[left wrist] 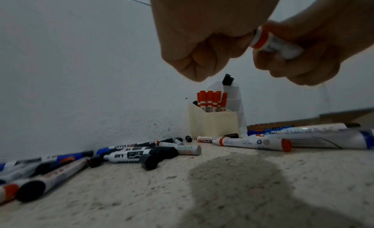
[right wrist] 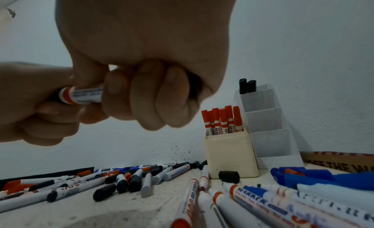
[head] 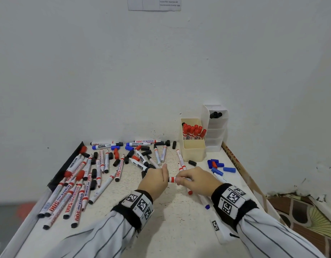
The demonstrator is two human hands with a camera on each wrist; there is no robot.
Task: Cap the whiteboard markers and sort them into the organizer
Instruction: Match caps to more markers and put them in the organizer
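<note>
- Red-banded white marker (head: 171,179) is held level above the speckled tabletop (head: 170,220), between the two hands.
- The right hand (head: 198,180) has its fingers (right wrist: 145,94) curled round the marker's barrel.
- The left hand (head: 155,180) is clenched at the marker's banded end (what it grips there is hidden inside the fist).
- The cream organizer (head: 193,148) stands at the back right against the wall, with red-capped markers (head: 193,131) upright in it.
- Just beside it, a white tiered holder (head: 216,131) has black-capped markers (head: 216,114) in its top tier.
- Loose markers (head: 82,183) and black caps (head: 192,163) lie scattered on the left; blue caps (head: 219,167) lie right of the hands.
</note>
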